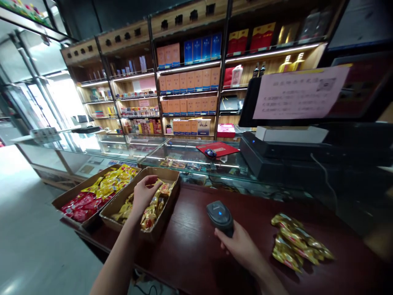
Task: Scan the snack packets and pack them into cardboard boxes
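My left hand (145, 194) reaches over a cardboard box (173, 180) of gold foil snack packets (155, 207). Its thumb and fingers close on the end of one gold packet (159, 184) at the top of the pile; the hand partly covers it. In my right hand (239, 246) is a dark handheld barcode scanner (219, 215), held above the brown counter with a blue light lit on top. Several more gold packets (296, 239) lie in a loose group on the counter, to the right of the scanner.
Left of the first box stands another cardboard box (58, 200) with yellow packets (118, 180) and red packets (87, 205). Behind are a glass display counter (184, 149), a red mat (225, 148) with a mouse (210, 153), and a monitor (250, 102) bearing a pink paper sheet. Stocked shelves line the wall.
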A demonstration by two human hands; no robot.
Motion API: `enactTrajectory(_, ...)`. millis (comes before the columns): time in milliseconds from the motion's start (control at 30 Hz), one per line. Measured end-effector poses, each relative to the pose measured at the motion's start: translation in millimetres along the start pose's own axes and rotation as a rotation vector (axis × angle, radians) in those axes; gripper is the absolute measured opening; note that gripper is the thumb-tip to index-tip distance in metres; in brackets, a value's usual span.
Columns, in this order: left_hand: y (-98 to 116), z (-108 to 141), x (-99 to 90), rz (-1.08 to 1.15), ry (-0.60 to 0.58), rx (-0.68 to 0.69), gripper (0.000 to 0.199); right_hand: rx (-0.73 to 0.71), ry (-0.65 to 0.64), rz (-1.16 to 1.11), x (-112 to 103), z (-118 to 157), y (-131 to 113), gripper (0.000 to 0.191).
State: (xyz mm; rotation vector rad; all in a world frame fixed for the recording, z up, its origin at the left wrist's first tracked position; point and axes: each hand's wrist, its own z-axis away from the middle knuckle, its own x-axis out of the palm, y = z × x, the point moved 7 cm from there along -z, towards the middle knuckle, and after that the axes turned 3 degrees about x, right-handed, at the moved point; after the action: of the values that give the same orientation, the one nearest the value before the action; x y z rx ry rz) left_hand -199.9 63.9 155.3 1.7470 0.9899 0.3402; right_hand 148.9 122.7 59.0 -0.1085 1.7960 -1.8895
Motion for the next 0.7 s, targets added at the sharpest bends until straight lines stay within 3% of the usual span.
enactTrajectory(133,9.9,18.2,59.8,0.048,-0.140,0.011,0.039,-0.006,0.062,0.003,-18.8,10.8,-4.1,0.022)
enactTrajectory(267,26.1,49.7,134.7,0.109,-0.309,0.054,0.033,-0.004,0.190,0.060,-47.3,26.1,-3.3,0.017)
enactTrajectory(433,43.7,111.6,236.2,0.193,-0.553,0.053,0.020,-0.057,0.375,0.106,-84.8,48.2,4.5,0.016)
enactTrajectory(533,48.0,155.9,292.4,0.220,-0.737,0.041,0.016,-0.009,0.392,0.065,-98.5,58.3,18.5,0.014)
enactTrajectory(633,48.6,195.5,334.5,0.280,-0.851,0.029,0.006,0.056,0.391,-0.006,-108.0,66.3,32.6,0.016)
enactTrajectory(700,43.9,215.3,353.8,0.388,-0.863,-0.074,0.008,0.074,0.413,-0.029,-113.9,71.1,37.1,0.019)
